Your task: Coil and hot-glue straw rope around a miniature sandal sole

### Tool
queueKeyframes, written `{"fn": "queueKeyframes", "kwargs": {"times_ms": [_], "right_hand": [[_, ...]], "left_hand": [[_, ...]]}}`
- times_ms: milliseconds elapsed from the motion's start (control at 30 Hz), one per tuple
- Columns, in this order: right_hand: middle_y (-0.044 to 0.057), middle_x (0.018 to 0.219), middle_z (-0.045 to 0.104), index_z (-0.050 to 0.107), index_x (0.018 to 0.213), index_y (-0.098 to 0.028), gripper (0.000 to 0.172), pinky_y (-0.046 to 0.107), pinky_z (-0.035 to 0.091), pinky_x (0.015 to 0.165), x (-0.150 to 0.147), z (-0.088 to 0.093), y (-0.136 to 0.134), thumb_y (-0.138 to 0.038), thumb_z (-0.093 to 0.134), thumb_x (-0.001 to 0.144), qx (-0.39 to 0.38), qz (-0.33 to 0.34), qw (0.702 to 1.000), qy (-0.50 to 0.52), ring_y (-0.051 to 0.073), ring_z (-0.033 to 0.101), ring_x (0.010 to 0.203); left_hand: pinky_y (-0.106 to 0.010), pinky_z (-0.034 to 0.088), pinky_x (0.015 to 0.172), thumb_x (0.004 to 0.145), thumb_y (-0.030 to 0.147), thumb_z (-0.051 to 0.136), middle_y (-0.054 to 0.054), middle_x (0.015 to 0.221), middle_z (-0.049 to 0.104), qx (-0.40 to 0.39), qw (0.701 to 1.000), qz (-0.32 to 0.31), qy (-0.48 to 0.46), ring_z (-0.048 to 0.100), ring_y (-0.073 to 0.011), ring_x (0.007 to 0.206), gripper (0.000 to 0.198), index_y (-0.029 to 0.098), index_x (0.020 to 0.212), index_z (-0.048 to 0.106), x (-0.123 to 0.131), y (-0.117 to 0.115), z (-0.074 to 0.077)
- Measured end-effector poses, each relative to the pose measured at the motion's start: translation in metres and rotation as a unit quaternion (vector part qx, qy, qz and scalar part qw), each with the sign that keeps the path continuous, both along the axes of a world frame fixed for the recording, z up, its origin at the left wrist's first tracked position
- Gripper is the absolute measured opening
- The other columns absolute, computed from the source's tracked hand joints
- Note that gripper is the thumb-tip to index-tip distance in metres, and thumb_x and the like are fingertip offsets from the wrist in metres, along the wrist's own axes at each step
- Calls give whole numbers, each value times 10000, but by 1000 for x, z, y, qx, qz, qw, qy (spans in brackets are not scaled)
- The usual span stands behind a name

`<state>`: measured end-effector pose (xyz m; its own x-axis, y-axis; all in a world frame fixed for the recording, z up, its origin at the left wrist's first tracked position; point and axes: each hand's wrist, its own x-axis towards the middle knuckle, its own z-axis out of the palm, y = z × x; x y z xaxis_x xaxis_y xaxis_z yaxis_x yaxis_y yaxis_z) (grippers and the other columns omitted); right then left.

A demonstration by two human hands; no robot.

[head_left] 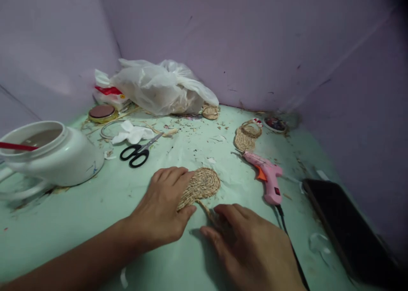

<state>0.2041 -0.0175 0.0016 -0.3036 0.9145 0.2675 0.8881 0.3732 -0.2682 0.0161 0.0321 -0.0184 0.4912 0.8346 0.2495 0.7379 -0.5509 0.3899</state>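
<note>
A woven straw piece point(205, 182), shaped like a small sole with coiled rows, lies on the green tabletop in front of me. My left hand point(164, 204) grips its left end, fingers over the top and thumb along the near edge. From that near edge runs a loose straw cord point(203, 206) toward my right hand point(247, 244). The fingers of my right hand are curled around the cord's end, and their tips partly hide it. Right of the piece lies a pink glue gun point(267, 174), its nozzle pointing to the back left.
Black-handled scissors point(140, 151) and white scraps point(132, 132) lie left of centre. A white pot point(79, 155) stands at far left. A tied plastic bag point(156, 87) rests by the wall. A small woven slipper point(247, 137) sits behind the glue gun; a dark phone point(344, 227) lies right.
</note>
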Motion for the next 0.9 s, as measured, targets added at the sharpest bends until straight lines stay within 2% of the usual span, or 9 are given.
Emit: {"fn": "queueKeyframes", "kwargs": {"times_ms": [67, 200, 367, 533, 667, 900], "right_hand": [[-26, 596, 632, 614, 759, -239, 122, 255, 333, 413, -4, -11, 0, -339, 566, 809, 21, 2, 1000, -7, 158, 596, 484], [3, 669, 648, 649, 824, -222, 184, 239, 391, 472, -1, -20, 5, -228, 472, 874, 73, 1, 997, 25, 148, 610, 570], [40, 757, 638, 662, 859, -192, 117, 229, 441, 502, 7, -26, 16, -167, 562, 804, 91, 33, 989, 108, 144, 602, 633], [11, 684, 587, 659, 749, -197, 29, 205, 419, 428, 10, -33, 25, -203, 634, 763, 74, -19, 985, 153, 108, 554, 535], [0, 655, 573, 647, 704, -200, 47, 201, 422, 417, 10, -34, 26, -208, 650, 750, 58, -35, 983, 173, 103, 549, 519], [43, 707, 616, 634, 759, -153, 113, 222, 504, 545, 15, -24, 32, -116, 535, 799, 61, 7, 983, 172, 130, 613, 629]], "left_hand": [[-480, 332, 967, 749, 245, 562, -112, 1192, 512, -9, 1000, -1, -9, 439, -274, 1111, 507, 162, 1223, 400, 1, 0, 2], [-476, 334, 942, 735, 227, 565, -105, 1150, 532, -18, 1000, 5, -23, 458, -271, 1064, 486, 155, 1193, 420, 3, 1, 4], [-478, 328, 928, 728, 222, 573, -99, 1129, 540, -25, 999, 14, -36, 463, -268, 1041, 460, 153, 1165, 446, 4, 3, 1], [-478, 323, 930, 721, 210, 573, -90, 1123, 546, -32, 998, 22, -47, 467, -265, 1038, 436, 173, 1140, 461, 4, 2, 2], [-476, 326, 927, 712, 197, 571, -88, 1126, 550, -29, 998, 20, -54, 473, -266, 1039, 429, 181, 1127, 463, 4, 3, 2], [-485, 327, 926, 697, 165, 561, -82, 1136, 549, -18, 998, 26, -60, 476, -266, 1044, 453, 196, 1135, 448, 4, 2, -2]]}}
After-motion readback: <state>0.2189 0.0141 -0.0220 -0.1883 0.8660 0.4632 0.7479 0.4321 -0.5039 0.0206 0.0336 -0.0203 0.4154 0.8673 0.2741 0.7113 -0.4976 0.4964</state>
